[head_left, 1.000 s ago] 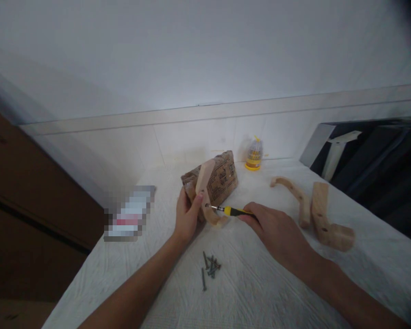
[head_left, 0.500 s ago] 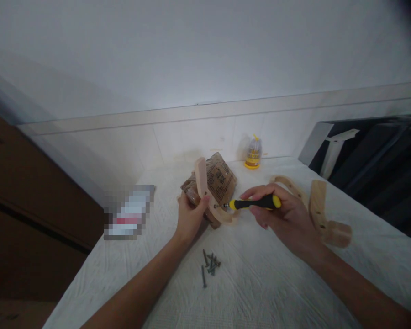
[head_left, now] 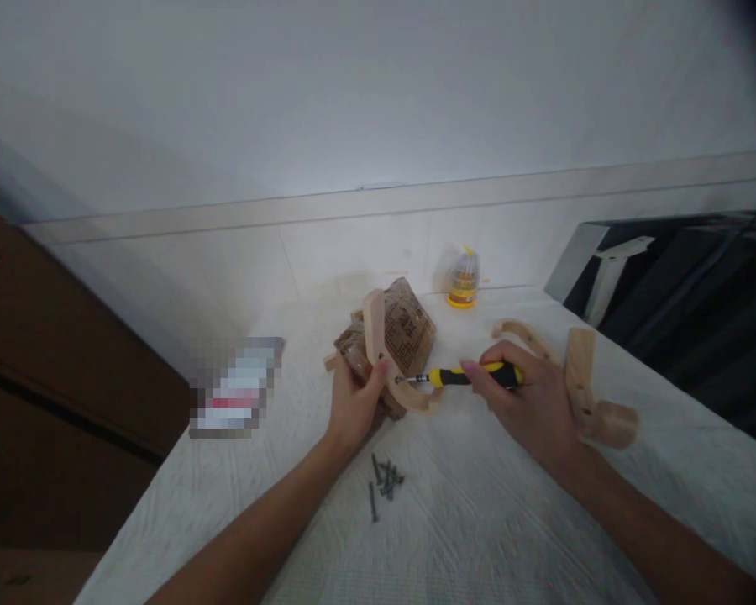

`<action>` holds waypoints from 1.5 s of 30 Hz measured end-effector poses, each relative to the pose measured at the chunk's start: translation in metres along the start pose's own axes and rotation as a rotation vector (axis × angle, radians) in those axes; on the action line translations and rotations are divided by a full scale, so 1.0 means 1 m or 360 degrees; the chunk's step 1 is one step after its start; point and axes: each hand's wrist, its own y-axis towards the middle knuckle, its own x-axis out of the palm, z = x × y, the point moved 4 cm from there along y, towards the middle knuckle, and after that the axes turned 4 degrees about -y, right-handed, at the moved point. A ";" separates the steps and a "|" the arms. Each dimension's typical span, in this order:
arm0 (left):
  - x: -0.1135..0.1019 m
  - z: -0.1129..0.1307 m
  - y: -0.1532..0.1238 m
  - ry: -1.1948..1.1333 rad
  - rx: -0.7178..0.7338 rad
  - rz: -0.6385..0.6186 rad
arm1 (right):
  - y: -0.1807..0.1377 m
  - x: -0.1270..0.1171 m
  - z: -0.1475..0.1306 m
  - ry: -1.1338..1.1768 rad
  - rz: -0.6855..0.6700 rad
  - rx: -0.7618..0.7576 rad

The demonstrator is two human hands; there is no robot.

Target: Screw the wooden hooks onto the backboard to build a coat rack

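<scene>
My left hand (head_left: 353,402) is closed round a pale curved wooden hook (head_left: 378,336) and holds it upright against a brown patterned block (head_left: 404,328). My right hand (head_left: 529,399) grips a small black and yellow screwdriver (head_left: 463,376) held level. Its metal tip meets the lower bend of the hook near my left thumb.
Several dark screws (head_left: 384,483) lie loose on the white cloth (head_left: 454,521) in front of my hands. Two more wooden hooks (head_left: 583,386) rest at the right. A yellow bit holder (head_left: 464,281) stands by the back wall. A dark screen (head_left: 686,311) leans at far right.
My right hand lifted off the cloth and turned the screwdriver to lie level, moving its grip along the handle. The hook in my left hand was tilted more upright.
</scene>
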 end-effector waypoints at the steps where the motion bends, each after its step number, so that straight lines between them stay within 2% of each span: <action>1: 0.000 0.000 0.000 0.0002 0.0005 -0.0010 | 0.000 -0.001 -0.003 -0.0047 0.0012 -0.0056; 4: 0.001 0.001 0.000 -0.0017 0.0028 -0.0054 | 0.000 -0.001 -0.011 0.0215 -0.0088 -0.0132; 9: 0.001 0.001 0.000 -0.0074 -0.0007 -0.0047 | -0.001 0.007 -0.016 0.1215 -0.0587 -0.0028; 12: 0.000 0.000 0.001 -0.0089 -0.0036 -0.0014 | -0.001 0.008 -0.015 0.1499 -0.0719 -0.0021; 14: 0.000 -0.001 0.001 -0.0084 -0.0049 -0.0024 | 0.000 0.005 -0.013 0.1417 -0.0719 -0.0060; 19: -0.001 -0.005 0.000 -0.0066 -0.0043 -0.0030 | 0.004 -0.011 -0.011 0.0739 -0.0516 -0.0280; 23: -0.001 -0.005 0.000 -0.0087 -0.0064 -0.0005 | 0.008 -0.018 -0.010 0.0477 -0.0489 -0.0472; 29: -0.001 -0.003 0.000 -0.0080 -0.0108 0.0016 | 0.015 -0.018 0.007 -0.0104 -0.0282 -0.0351; 33: -0.001 -0.005 0.000 -0.0089 -0.0090 -0.0005 | 0.015 -0.015 0.005 -0.0386 -0.0140 -0.0307; 35: -0.001 -0.005 0.000 -0.0100 -0.0076 -0.0021 | 0.015 -0.014 0.002 -0.0353 -0.0094 -0.0216; 39: 0.000 -0.004 0.001 -0.0089 -0.0052 -0.0052 | 0.013 -0.012 -0.002 0.0027 -0.0122 -0.0017; 41: -0.001 -0.004 0.001 -0.0072 -0.0047 -0.0044 | 0.012 -0.012 -0.002 0.0279 -0.0244 0.0021; 43: -0.001 -0.004 0.001 -0.0067 -0.0040 -0.0022 | 0.011 -0.012 -0.002 0.0462 -0.0454 0.0006; 45: -0.002 -0.005 0.001 -0.0082 -0.0048 0.0001 | 0.012 -0.014 -0.002 0.0430 -0.0629 -0.0086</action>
